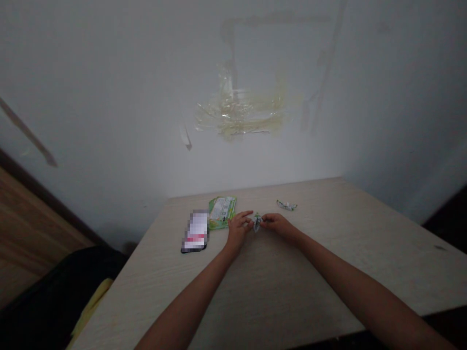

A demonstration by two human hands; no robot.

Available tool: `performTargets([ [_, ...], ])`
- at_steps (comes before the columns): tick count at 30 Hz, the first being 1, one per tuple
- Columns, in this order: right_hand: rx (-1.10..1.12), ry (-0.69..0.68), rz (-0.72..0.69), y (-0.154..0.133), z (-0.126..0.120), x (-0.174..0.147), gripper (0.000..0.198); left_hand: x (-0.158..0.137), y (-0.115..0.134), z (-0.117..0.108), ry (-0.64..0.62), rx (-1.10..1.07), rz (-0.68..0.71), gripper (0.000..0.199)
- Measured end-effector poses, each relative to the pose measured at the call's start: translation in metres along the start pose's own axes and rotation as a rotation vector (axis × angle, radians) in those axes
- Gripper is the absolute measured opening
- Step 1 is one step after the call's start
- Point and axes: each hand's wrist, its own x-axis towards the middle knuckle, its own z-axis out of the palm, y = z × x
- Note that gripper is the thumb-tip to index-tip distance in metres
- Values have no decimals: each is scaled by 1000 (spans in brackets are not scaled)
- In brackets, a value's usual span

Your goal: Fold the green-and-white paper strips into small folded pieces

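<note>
A small green-and-white wrapper is between my two hands, just above or on the table; its contents, if any, do not show. My right hand pinches its right side with thumb and fingers. From the other side, my left hand grips it at the fingertips, with one finger stretched out over it. Close behind my left hand lies a larger green-and-white packet, flat on the table. Beyond my right hand is another small crumpled wrapper, touched by neither hand.
A phone with a blurred screen lies left of the green packet. The pale wooden table meets a white wall bearing strips of clear tape. Dark and yellow cloth sits beyond the table's left edge.
</note>
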Motion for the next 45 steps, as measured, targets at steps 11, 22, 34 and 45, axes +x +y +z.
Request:
performTargets([
  [11,-73,49,-52,-4,-2,0,38,-3,6,-1,21,68,-3,16],
  [22,-488,282,-203,7,-11,-1,20,0,-3,-1,43,56,39,15],
  [34,-1167,681,-44,-1,-29,-14,40,-3,2,1,81,97,-11,17],
  [45,-1112,555,-70,11,-28,-7,38,-4,3,-1,100,136,-26,24],
])
